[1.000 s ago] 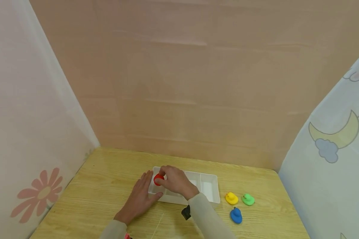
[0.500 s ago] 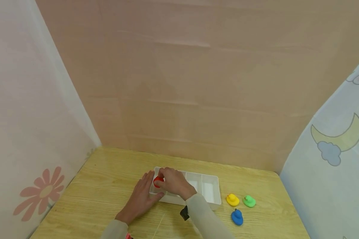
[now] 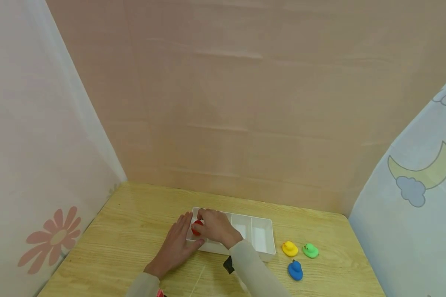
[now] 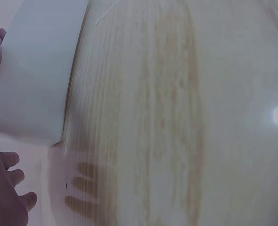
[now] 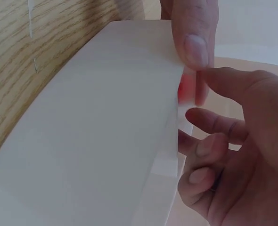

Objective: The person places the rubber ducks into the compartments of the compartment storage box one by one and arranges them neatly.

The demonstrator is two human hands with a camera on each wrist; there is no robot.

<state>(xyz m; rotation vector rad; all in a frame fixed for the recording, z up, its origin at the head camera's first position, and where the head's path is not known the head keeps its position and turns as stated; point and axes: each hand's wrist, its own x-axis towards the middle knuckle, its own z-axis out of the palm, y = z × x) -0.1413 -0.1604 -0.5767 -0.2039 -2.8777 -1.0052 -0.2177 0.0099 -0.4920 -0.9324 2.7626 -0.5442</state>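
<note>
A white tray (image 3: 263, 235) with several compartments in a row stands on the table. My right hand (image 3: 216, 226) reaches over it from the front. Its thumb and index finger pinch a small red toy (image 3: 197, 228) down in the leftmost compartment. In the right wrist view only a blurred patch of the red toy (image 5: 187, 88) shows behind the tray wall, between thumb and index finger; its shape is mostly hidden. My left hand (image 3: 175, 247) rests with straight fingers against the tray's left end, its thumb along the front wall.
Right of the tray lie a yellow rubber duck (image 3: 290, 248), a green rubber duck (image 3: 310, 250) and a blue rubber duck (image 3: 295, 270). Cloth screens enclose the wooden table (image 3: 141, 206) at the back and both sides.
The red toy has gone slightly lower into the leftmost compartment, with my right hand on it. My left hand stays against the tray. The whole view has shifted a little.
</note>
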